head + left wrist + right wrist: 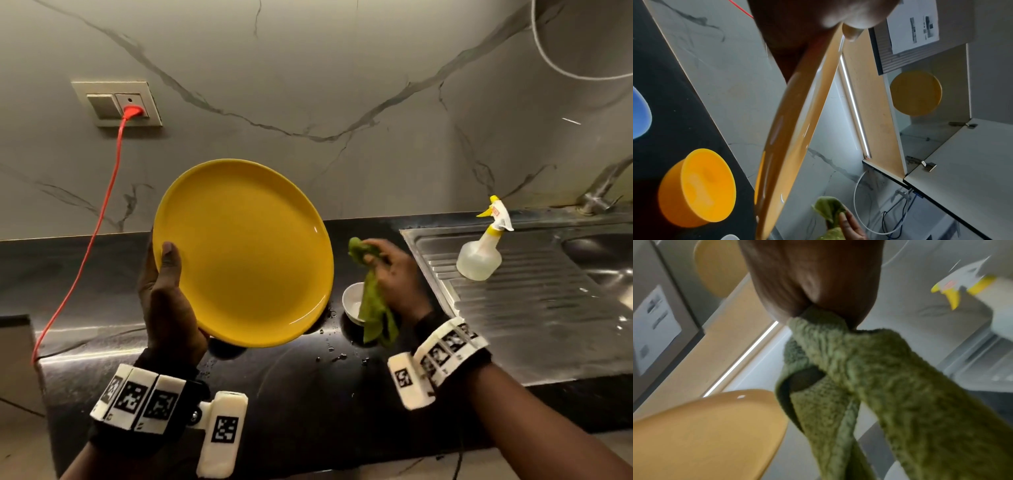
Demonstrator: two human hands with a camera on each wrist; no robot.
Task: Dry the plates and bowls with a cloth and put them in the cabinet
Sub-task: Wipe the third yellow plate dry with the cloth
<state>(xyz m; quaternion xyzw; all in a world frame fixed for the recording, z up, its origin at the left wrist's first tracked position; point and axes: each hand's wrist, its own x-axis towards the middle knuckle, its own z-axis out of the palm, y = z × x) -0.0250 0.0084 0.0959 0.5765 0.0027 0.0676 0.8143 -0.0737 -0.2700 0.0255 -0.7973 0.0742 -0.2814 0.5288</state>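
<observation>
The left hand [168,301] grips the yellow plate [245,251] at its near-left rim: the thumb lies on the upper face, while the fingers are hidden behind the plate. The plate is held in the air, tilted with its face toward the camera, above the black desk [301,394]. In the left wrist view the plate shows only edge-on [789,129], with one fingertip [851,33] curled over its rim.

The right hand [394,270] has its fingers clenched round a bunched green cloth [373,301], just right of the plate and not touching it; the loose end hangs below the hand. In the right wrist view the cloth [869,378] fills most of the picture, which is blurred.

A small white bowl [352,301] stands on the desk under the hanging cloth, which partly covers it. Water drops [337,356] lie on the desk near it. The left wrist view shows an orange bowl [698,188] on the desk and a blue bowl [640,113] cut off by the picture's edge; the plate hides both from the head camera.

Right of the hands a spray bottle [481,253] stands on the steel sink drainboard [534,308]. Overhead an open cabinet [949,84] holds another yellow plate [915,93], seen from below.
</observation>
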